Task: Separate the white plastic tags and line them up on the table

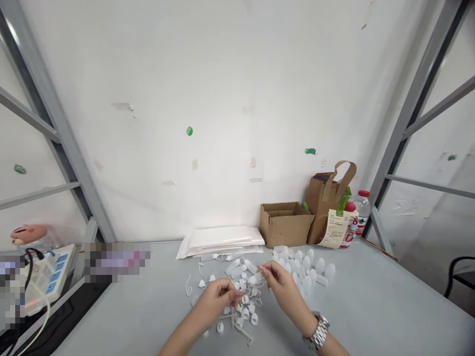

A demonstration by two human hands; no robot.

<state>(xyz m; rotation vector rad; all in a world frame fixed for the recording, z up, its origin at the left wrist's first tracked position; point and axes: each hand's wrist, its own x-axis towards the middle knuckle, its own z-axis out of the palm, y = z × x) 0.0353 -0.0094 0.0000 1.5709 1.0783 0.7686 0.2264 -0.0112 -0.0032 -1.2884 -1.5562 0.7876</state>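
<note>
Our left hand [224, 295] curls over white caps [254, 319] heaped on the grey table [148, 306], our right hand [277, 278] at a translucent sleeve [256, 279]; what either grips, we cannot tell. Looped cords [259, 300] may snag, dragging neighbouring caps along.

Bright, diffuse light washes a white wall [222, 74] and gray tabletop [371, 296], casting soft, faint shadows. Wide-angle distortion tilts a metal post [68, 131] at left, while small white pieces [245, 313] lack crisp detail and coarse pixelation masks left-side patches.
</note>
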